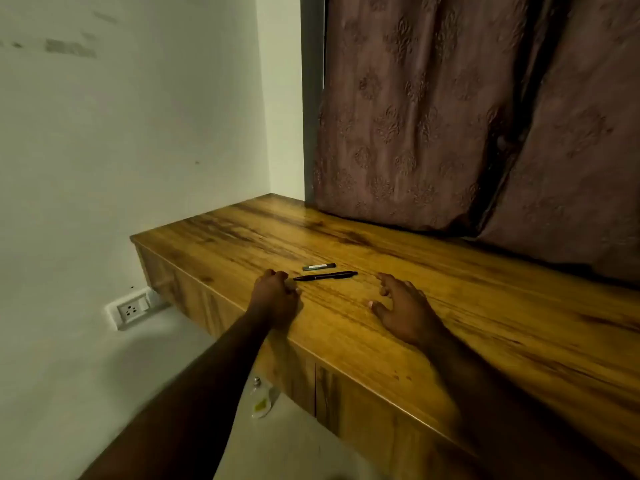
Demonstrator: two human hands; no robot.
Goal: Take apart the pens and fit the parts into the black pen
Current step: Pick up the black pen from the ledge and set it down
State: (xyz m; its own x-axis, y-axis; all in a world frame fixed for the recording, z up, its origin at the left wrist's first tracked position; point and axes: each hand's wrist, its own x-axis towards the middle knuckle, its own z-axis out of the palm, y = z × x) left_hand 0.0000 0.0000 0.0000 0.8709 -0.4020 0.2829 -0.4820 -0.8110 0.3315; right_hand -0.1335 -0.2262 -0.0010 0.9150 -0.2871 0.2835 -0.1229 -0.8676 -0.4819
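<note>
A black pen (325, 276) lies flat on the wooden counter (485, 323), its tip pointing left. Just behind it lies a short dark pen part with a pale label (319, 267). My left hand (275, 299) rests on the counter's front edge, left of the pen's tip, fingers loosely curled and holding nothing. My right hand (403, 308) lies on the counter to the right of the pen, fingers spread and relaxed, empty. Neither hand touches the pen.
A patterned brown curtain (450, 116) hangs down to the counter's back. A white wall stands at the left with a socket (130, 310) low down. A small bottle (261, 398) sits on the floor below the counter's front edge.
</note>
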